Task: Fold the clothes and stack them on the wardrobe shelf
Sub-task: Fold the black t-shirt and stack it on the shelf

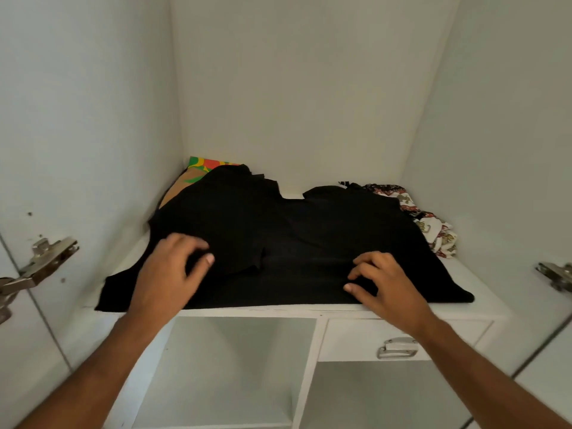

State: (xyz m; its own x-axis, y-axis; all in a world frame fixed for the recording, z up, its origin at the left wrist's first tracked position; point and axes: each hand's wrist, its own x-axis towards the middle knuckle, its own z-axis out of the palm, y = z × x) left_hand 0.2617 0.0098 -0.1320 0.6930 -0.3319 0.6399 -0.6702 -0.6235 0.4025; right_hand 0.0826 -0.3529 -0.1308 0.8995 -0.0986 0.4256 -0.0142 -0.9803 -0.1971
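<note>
A black garment [294, 236] lies spread across the white wardrobe shelf [483, 289], its lower edge along the shelf's front. My left hand [168, 274] rests on its left side with fingers curled, thumb out over the cloth. My right hand [380, 283] sits on its lower right part, fingers bent with the tips on the fabric. Whether either hand pinches cloth is unclear. A colourful folded cloth [201, 168] lies under the garment at the back left. A white patterned garment [433, 224] is bunched at the back right.
White wardrobe walls close in the shelf on three sides. Metal door hinges stick out at the left [46, 258] and right [554, 274]. Below the shelf are an open cubby [235, 366] and a drawer with a metal handle [397, 348].
</note>
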